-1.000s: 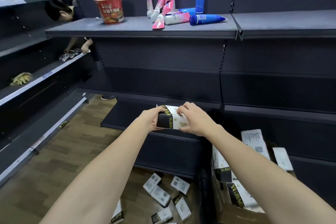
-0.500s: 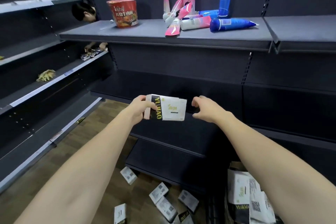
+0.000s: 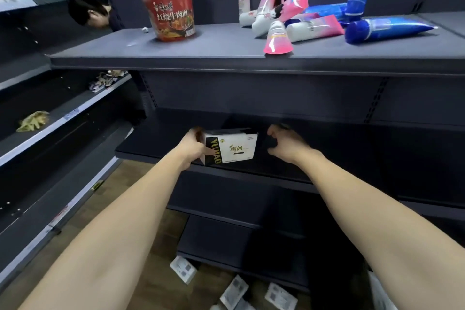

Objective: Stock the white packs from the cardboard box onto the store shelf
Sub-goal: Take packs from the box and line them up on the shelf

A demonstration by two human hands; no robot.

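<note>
My left hand [image 3: 192, 147] grips the left end of a white pack [image 3: 235, 150] with a black side band and gold lettering. The pack sits at the front of a dark middle shelf [image 3: 161, 141], upright with its face toward me. My right hand [image 3: 284, 143] hovers just right of the pack, fingers loosely curled, holding nothing and not touching it. Several more white packs [image 3: 183, 268] lie scattered on the wooden floor below. The cardboard box is out of view except for a white pack edge [image 3: 380, 294] at the bottom right.
The upper shelf [image 3: 226, 58] carries a red noodle cup [image 3: 168, 14] and several pink and blue tubes [image 3: 314, 25]. Another person [image 3: 88, 11] is behind the shelving at the left. The left shelves [image 3: 63, 118] hold small wrappers. Lower dark shelves jut out beneath my arms.
The pack moved forward and down onto the middle shelf in my left hand. My right hand let go earlier and stays beside it. The view tilted upward, hiding the box.
</note>
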